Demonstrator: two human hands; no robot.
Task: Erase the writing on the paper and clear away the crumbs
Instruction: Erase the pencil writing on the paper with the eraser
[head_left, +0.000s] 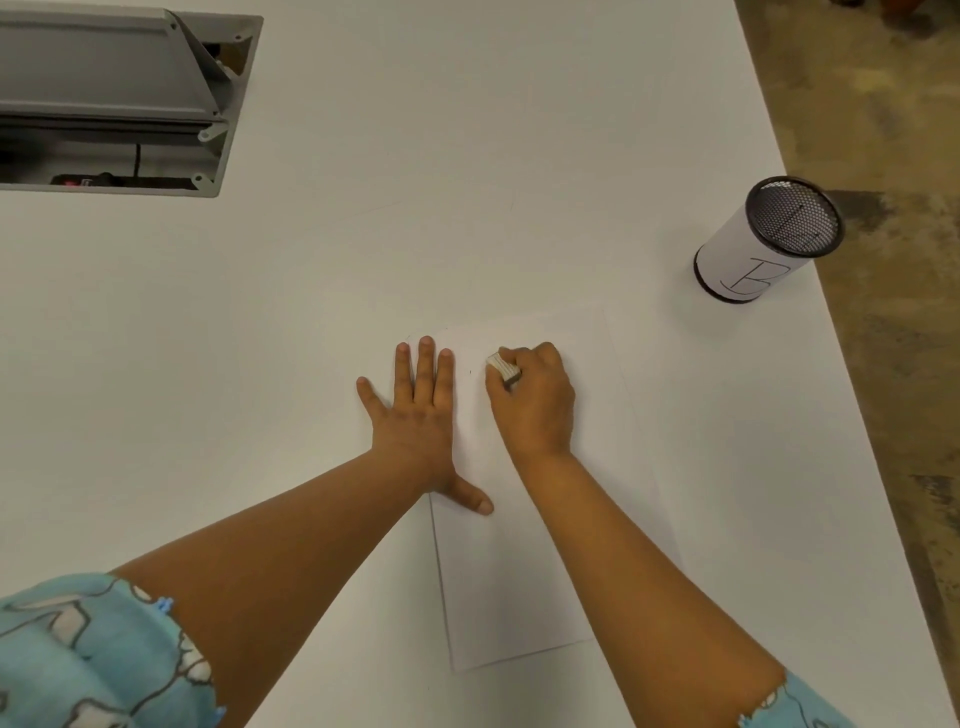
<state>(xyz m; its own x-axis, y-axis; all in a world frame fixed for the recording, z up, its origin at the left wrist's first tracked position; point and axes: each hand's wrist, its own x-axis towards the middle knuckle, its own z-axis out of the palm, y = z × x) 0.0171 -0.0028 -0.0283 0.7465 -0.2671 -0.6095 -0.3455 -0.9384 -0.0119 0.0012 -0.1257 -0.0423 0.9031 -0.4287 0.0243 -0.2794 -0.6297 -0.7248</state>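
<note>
A white sheet of paper (519, 587) lies on the white table (363, 270), slightly turned. My left hand (421, 415) lies flat with fingers spread, pressing on the sheet's left edge. My right hand (535, 400) is closed around a white eraser (503, 368) and holds it against the upper part of the paper. A tiny dark speck (470, 372) shows on the paper between the two hands. I can make out no writing on the sheet.
A mesh pen cup (763, 241) wrapped in white paper marked "B" stands at the right, near the table's edge. A grey open cable hatch (124, 98) is set into the table at far left. Brown floor (893, 260) lies past the right edge.
</note>
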